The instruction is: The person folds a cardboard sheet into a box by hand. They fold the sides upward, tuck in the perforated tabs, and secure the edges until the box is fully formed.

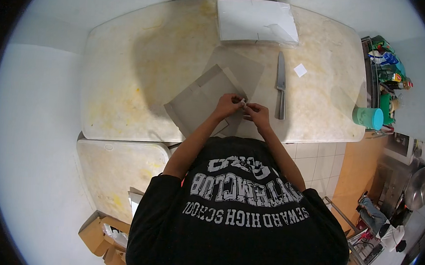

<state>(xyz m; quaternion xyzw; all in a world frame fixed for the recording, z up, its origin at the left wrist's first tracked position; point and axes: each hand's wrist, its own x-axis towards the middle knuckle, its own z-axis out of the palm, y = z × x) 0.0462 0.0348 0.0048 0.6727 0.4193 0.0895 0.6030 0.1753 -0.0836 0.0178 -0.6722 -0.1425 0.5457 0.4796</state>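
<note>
A shallow grey cardboard box [198,94], with upturned sides, sits at an angle on the table before me. My left hand [229,105] is over its right side, thumb and fingers pinched on a small whitish piece [243,104]. From the other side my right hand [257,115] meets it, fingers bent and closed around the same piece. Its kind is too small to make out, and fingertips partly hide it. Just to the right lies a kitchen knife [281,83] with a metal handle, blade pointing away. Beyond the knife is a small white square [300,70].
White sheets in a clear wrapper [257,20] lie at the table's [112,86] far edge. A teal cup [368,118] stands at the right edge, by a rack of bottles and packets [391,71]. A lower table [121,175] and an opened brown carton [99,235] are at the lower left.
</note>
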